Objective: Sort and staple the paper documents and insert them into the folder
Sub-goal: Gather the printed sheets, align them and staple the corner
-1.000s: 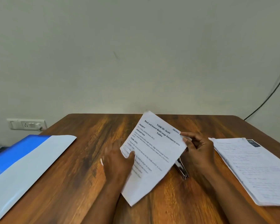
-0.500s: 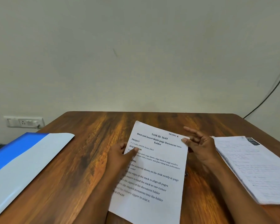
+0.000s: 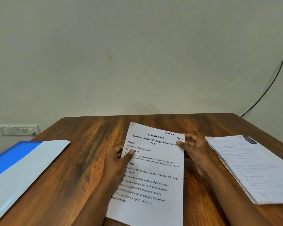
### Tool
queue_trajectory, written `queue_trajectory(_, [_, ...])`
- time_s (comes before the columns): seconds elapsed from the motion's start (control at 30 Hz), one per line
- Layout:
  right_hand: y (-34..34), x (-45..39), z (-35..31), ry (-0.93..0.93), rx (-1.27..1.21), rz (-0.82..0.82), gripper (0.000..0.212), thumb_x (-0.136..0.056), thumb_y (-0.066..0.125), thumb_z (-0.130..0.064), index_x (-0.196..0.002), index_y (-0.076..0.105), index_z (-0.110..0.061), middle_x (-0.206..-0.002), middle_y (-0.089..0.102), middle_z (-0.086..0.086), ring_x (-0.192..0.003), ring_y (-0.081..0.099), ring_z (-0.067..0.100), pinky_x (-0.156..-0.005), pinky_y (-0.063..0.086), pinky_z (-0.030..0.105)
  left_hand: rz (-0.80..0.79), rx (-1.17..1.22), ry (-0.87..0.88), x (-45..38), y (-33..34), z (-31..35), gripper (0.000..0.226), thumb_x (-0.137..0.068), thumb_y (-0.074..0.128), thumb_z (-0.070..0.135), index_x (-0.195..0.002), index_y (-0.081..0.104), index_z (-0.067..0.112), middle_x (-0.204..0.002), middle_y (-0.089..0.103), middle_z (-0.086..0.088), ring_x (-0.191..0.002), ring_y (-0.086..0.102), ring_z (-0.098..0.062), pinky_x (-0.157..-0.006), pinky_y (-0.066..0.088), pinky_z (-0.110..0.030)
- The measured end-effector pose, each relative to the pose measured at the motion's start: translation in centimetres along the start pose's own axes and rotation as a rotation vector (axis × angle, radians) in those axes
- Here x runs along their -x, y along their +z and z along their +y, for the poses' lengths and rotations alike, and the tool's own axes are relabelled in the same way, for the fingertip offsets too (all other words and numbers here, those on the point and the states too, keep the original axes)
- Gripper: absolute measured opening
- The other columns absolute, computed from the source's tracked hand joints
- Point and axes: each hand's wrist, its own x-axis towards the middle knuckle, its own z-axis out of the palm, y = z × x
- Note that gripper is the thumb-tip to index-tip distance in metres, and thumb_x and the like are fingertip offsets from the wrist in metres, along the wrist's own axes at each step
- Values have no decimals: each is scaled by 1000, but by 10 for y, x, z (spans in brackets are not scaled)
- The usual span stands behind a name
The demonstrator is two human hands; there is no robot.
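A printed white document (image 3: pixel 155 173) lies face up in the middle of the wooden table (image 3: pixel 82 160), its heading reading "TASK ID: 3649". My left hand (image 3: pixel 117 160) grips its left edge, thumb on top of the page. My right hand (image 3: pixel 194 149) holds the top right corner with thumb and fingertips. A pile of other paper sheets (image 3: pixel 255 167) lies on the right. A blue and pale grey folder (image 3: pixel 18 172) lies on the left. The stapler is hidden under the document.
A wall socket (image 3: pixel 18 130) sits on the wall at the left, beside the table's back corner. A black cable (image 3: pixel 268 85) runs down the wall at the right. The folder overhangs the table's left edge.
The document, held tilted above the table a second ago, has come down flat and now covers the stapler. My left thumb slid up its left edge; my right hand moved onto the top right corner.
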Motion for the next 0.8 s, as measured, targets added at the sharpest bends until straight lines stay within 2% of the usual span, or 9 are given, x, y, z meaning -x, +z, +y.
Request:
queue_trajectory(0.17, [1,2,-1,38,51,-66,37,-87,81,-7,-122,68,-8,-102,81,7,-95,79,26,-91,60,50,28,79,4,-1,0,-1,15,-94,74,6,-109,73,4,-101,81,-14,-90,78,-38,-81,64,-55])
queue_trajectory(0.3, [3,6,-1,60,65,-122,36,-85,83,-11,-117,69,-6,-100,81,10,-93,78,31,-83,59,41,65,123,-5,-4,-1,-4,16,-95,73,7,-111,73,5,-103,80,-15,-93,78,-39,-85,62,-60])
queue_trajectory(0.43, [8,17,-6,54,126,-208,26,-87,81,-15,-110,72,-8,-99,81,9,-92,79,30,-89,61,48,106,172,-16,-8,-1,-7,15,-98,70,10,-113,72,8,-105,80,-15,-92,78,-38,-84,62,-61])
queue_trajectory(0.63, [7,24,-16,108,177,-330,26,-90,78,-14,-113,72,-5,-105,81,8,-96,79,27,-89,61,48,144,244,-1,-9,-5,-5,19,-102,62,6,-119,69,9,-108,80,-15,-93,78,-38,-86,61,-60])
queue_trajectory(0.8, [5,21,-11,136,113,-291,29,-87,81,-14,-110,71,-1,-103,80,15,-93,78,36,-85,62,49,117,187,-4,-5,-4,-5,18,-103,61,7,-119,69,8,-107,80,-13,-92,79,-37,-84,63,-57])
